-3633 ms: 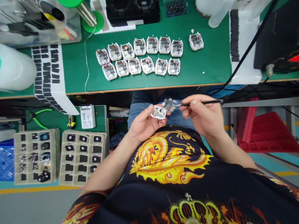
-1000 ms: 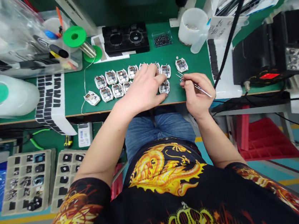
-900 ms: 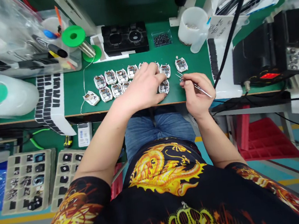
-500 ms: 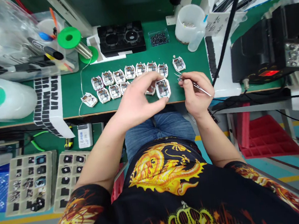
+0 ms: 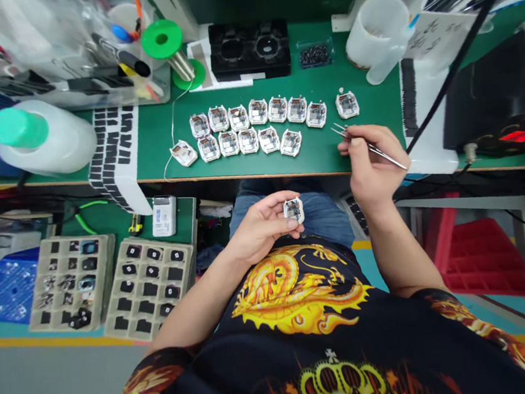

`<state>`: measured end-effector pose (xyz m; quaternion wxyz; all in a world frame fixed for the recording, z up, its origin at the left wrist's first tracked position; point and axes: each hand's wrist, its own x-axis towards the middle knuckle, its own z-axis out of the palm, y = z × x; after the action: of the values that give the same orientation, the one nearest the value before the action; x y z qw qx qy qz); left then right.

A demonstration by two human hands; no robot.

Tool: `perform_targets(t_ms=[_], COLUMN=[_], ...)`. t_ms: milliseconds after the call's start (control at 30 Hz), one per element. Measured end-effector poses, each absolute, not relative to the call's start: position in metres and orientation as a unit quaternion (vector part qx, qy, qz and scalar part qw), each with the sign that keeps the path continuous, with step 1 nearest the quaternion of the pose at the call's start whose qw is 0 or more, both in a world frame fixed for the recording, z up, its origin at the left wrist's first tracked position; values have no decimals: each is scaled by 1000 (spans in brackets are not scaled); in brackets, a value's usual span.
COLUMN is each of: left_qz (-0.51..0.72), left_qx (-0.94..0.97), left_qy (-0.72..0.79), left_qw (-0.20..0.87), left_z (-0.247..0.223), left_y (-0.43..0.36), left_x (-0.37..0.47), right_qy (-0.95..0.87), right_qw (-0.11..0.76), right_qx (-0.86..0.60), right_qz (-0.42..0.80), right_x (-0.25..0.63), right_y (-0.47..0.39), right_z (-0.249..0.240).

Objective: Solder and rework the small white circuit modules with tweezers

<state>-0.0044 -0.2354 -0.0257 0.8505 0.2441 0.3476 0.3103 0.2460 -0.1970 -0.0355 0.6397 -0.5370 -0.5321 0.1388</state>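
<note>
Between the thumb and fingers of my left hand (image 5: pixel 266 225) is a white watch case (image 5: pixel 294 210), its inner parts facing up, held over my lap below the table edge. My right hand (image 5: pixel 372 162) grips metal tweezers (image 5: pixel 383 155) above the front of the green mat, tips pointing up and left. Two rows of similar open watch cases (image 5: pixel 248 140) lie on the mat to the left of the tweezers. One more case (image 5: pixel 347 105) lies apart, just beyond the tweezer tips, and a tilted one (image 5: pixel 183 153) sits at the left end.
A black two-well fixture (image 5: pixel 249 50), a small tray of screws (image 5: pixel 315 54) and a white jug (image 5: pixel 376 32) stand behind. Solder spool (image 5: pixel 181 67) and bottle (image 5: pixel 42 137) are left; a black device (image 5: pixel 502 94) and hanging cable are right. Compartment trays (image 5: pixel 147 289) lie lower left.
My left hand has drawn back from the mat to over my lap with the watch case. My right hand still holds the tweezers. The view has shifted, moving the table items rightward.
</note>
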Motion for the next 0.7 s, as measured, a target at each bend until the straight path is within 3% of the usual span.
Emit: perform_targets(t_ms=[233, 700], left_qz=[430, 420], left_qx=[357, 409], left_qy=[392, 410], left_qw=[731, 699], left_z=[-30, -32], left_y=[-241, -252], left_x=[-4, -3], right_qy=[-586, -665], right_qw=[568, 519], right_qx=[-499, -477], right_qz=[291, 246], right_x=[208, 201], right_y=[-269, -284], right_z=[-5, -32])
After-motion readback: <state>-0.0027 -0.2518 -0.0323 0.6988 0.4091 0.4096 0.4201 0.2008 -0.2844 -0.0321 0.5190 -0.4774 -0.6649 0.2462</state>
